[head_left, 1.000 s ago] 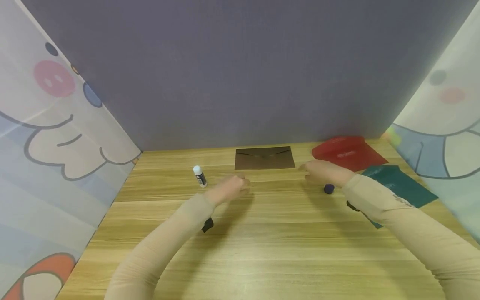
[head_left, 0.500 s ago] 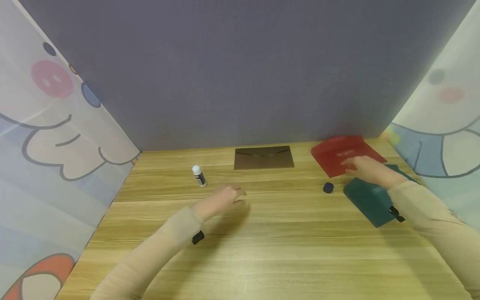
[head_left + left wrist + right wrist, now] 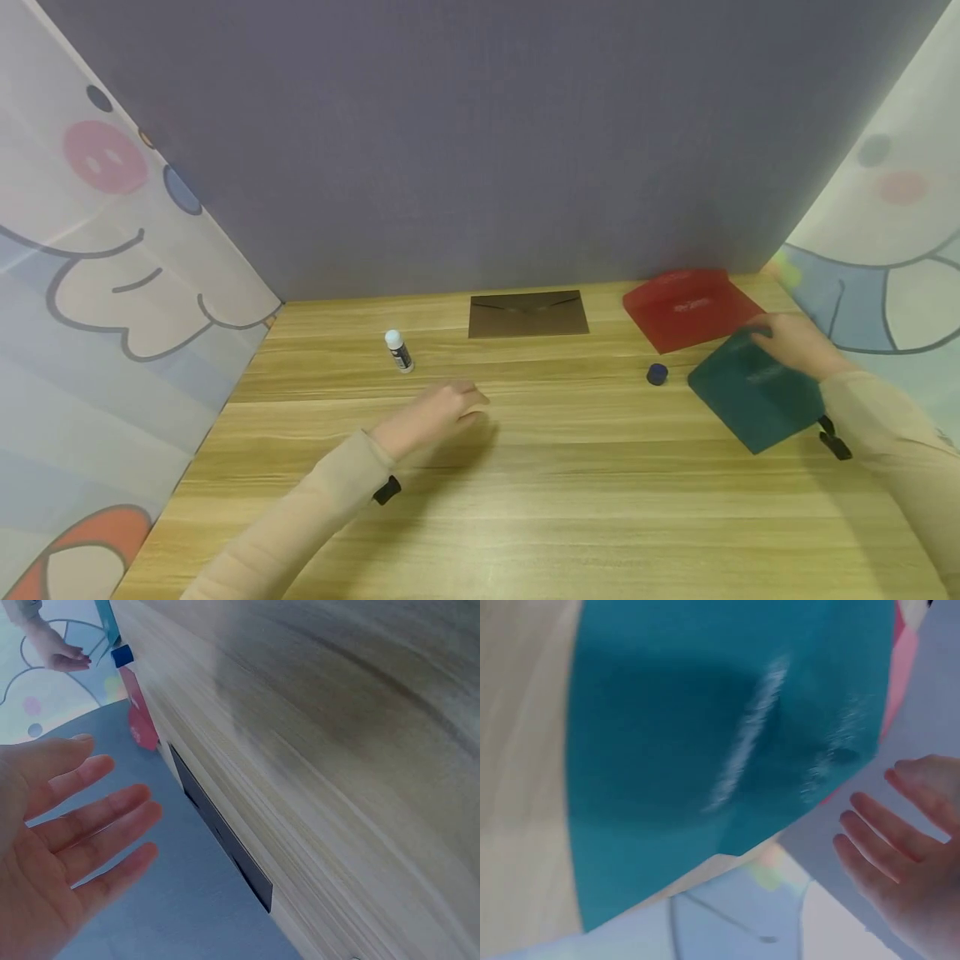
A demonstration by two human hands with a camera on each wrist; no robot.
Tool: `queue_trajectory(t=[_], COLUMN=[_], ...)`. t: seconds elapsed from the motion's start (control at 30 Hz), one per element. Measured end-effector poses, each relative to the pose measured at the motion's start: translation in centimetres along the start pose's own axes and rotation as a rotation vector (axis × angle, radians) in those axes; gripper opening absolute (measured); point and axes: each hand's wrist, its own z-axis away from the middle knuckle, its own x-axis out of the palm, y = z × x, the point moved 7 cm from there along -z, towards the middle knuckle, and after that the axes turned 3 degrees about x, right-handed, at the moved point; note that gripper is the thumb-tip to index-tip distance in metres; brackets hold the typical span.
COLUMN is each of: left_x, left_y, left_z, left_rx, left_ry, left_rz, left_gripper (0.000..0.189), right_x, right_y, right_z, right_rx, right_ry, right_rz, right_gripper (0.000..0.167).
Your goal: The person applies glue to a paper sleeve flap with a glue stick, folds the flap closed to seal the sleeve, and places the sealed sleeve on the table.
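Note:
My right hand (image 3: 798, 343) is above the far right corner of a teal envelope (image 3: 757, 387). Seen from the right wrist, its fingers (image 3: 877, 836) are extended and apart from the paper, holding nothing. Two rough whitish streaks mark the teal surface. My left hand (image 3: 431, 417) hovers over the middle-left of the table, its fingers relaxed and spread in the left wrist view. A red envelope (image 3: 686, 308) lies behind the teal one with its flap up. Left of the teal envelope stands a small dark blue cap (image 3: 657, 374).
A brown envelope (image 3: 528, 315) lies at the table's back edge, flap folded down. A white-capped glue stick (image 3: 399, 351) is on the left. The wooden table (image 3: 570, 500) meets a grey panel (image 3: 487, 150) behind, with cartoon-printed curtains (image 3: 97, 242) at both sides.
My right hand has moved right, from near the brown envelope, past the red one, to above the teal envelope. My left hand has drawn back slightly toward the lower left.

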Motion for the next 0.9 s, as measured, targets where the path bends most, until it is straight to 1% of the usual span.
queue_trajectory(t=[0.2, 0.27, 0.4, 0.47, 0.63, 0.73, 0.8, 0.87, 0.9], left_x=[-0.1, 0.0, 0.2, 0.2, 0.2, 0.2, 0.2, 0.2, 0.2], left_y=[0.0, -0.1, -0.2, -0.2, -0.2, -0.2, -0.2, -0.1, -0.1], left_z=[0.5, 0.7, 1.1, 1.3, 1.7, 1.8, 1.9, 1.9, 1.9], left_rx=[-0.003, -0.003, -0.014, -0.019, -0.027, -0.031, -0.034, -0.033, -0.030], left_ry=[0.024, 0.025, 0.024, 0.028, 0.041, 0.042, 0.045, 0.047, 0.048], left_rz=[0.002, -0.012, -0.033, -0.038, -0.018, -0.001, 0.005, 0.000, -0.001], left_gripper=[0.019, 0.019, 0.019, 0.019, 0.019, 0.019, 0.019, 0.019, 0.019], right_x=[0.6, 1.1, 2.0, 2.3, 3.0, 3.5, 3.7, 3.9, 4.0], right_y=[2.0, 3.0, 4.7, 5.3, 6.2, 6.8, 7.1, 7.3, 7.6], right_z=[0.3, 0.3, 0.4, 0.4, 0.4, 0.1, -0.1, -0.5, -0.6], right_rx=[0.035, 0.062, 0.149, 0.184, 0.208, 0.202, 0.184, 0.161, 0.156], right_ry=[0.007, -0.024, -0.131, -0.171, -0.221, -0.228, -0.214, -0.183, -0.157], right_rz=[-0.068, -0.087, -0.141, -0.169, -0.199, -0.176, -0.149, -0.121, -0.087], right_gripper=[0.036, 0.042, 0.055, 0.060, 0.065, 0.065, 0.065, 0.064, 0.063])
